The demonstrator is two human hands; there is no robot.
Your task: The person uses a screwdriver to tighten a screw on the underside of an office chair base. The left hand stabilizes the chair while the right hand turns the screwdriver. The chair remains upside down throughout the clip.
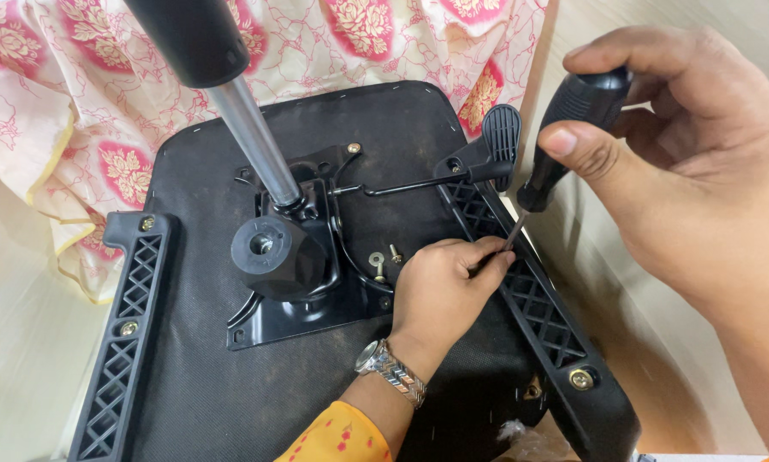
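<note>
An office chair seat (230,402) lies upside down on a flowered pink-and-cream cloth (76,103), its black underside facing up so the fittings can be reached. The gas-lift cylinder (248,128) sticks up out of the metal tilt mechanism (290,257) bolted at the middle of the seat, and a black adjustment lever (479,158) runs from that plate toward the seat's right edge.

Along each side edge sits a black lattice armrest bracket: the left bracket (124,342) shows brass-coloured bolts at its top and middle, and the right bracket (538,299) shows one bolt (581,379) near its lower end. Two loose fasteners (384,261) lie on the seat beside the tilt plate, close at hand.

The right hand (684,188) is closed around the black handle of a screwdriver (564,137), thumb pressed along its side, with the tool tilted so the shaft points down at the upper part of the right bracket. The left hand (449,295), with a metal wristwatch (390,370) on the wrist, rests on the seat just beside that bracket with its fingers pinched narrowly around the screwdriver's tip, apparently steadying it over a hole; whether a screw sits under the fingertips cannot be told.
</note>
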